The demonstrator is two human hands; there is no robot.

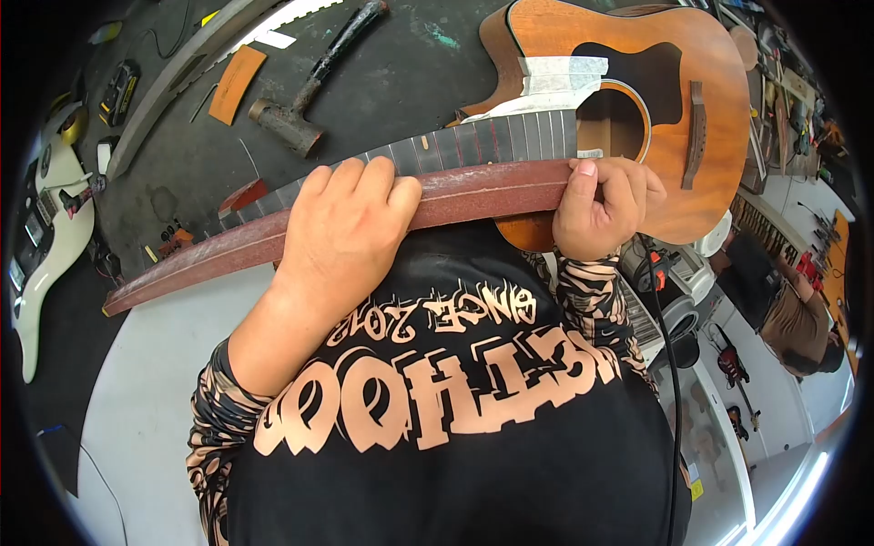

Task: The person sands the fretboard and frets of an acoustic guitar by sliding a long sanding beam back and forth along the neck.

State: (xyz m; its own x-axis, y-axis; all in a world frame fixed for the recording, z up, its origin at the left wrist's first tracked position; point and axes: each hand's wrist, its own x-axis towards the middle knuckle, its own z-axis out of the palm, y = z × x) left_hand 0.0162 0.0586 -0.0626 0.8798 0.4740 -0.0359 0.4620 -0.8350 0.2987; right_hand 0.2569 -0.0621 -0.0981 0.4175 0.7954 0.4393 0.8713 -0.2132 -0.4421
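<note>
A long sanding beam (492,193), covered in reddish-brown abrasive, lies along the near edge of the guitar's dark fretboard (455,146). My left hand (350,218) is closed over the beam left of its middle, knuckles up. At the beam's right end, beside the soundhole, my right hand (601,205) grips it with curled fingers and thumb. The acoustic guitar (715,109) rests face up, its brown body at the upper right. Masking tape (555,82) covers part of the top beside the fretboard. The left stretch of the neck is partly hidden by the beam and my left hand.
On the dark bench are a hammer (300,127), an orange-brown flat block (238,84) and a long grey bar (173,86). A cream guitar body (64,246) sits far left. A black cable (674,391) hangs at right. Another person (792,318) is farther back.
</note>
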